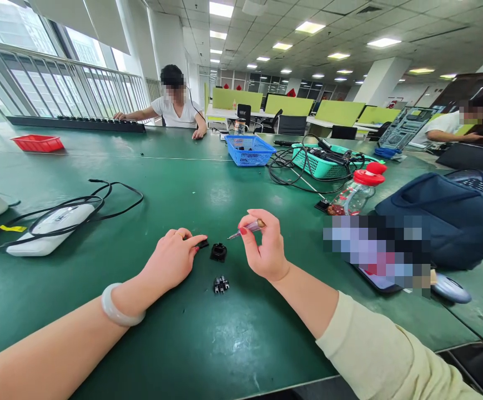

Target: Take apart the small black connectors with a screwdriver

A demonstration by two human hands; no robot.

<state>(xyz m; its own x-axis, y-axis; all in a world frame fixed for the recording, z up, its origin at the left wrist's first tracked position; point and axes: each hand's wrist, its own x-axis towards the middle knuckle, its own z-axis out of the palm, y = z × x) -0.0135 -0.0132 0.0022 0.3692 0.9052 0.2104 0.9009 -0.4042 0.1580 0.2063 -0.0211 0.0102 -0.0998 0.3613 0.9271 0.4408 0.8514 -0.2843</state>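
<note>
My left hand (pixel 172 260) rests on the green table (pixel 191 344), fingers curled, its fingertips pinching a small black part (pixel 202 243). My right hand (pixel 265 247) is raised a little above the table and grips a thin screwdriver (pixel 246 228) whose tip points left toward a round black part (pixel 219 252) lying between the hands. A smaller black and metal piece (pixel 221 284) lies just in front of it. A pale bangle (pixel 119 309) sits on my left wrist.
A white device with a looped black cable (pixel 50 228) lies to the left. A blue basket (pixel 250 150), a green basket of cables (pixel 322 161), a red-capped bottle (pixel 356 191) and a dark blue bag (pixel 445 216) stand beyond and right. Two people sit at the far side and right.
</note>
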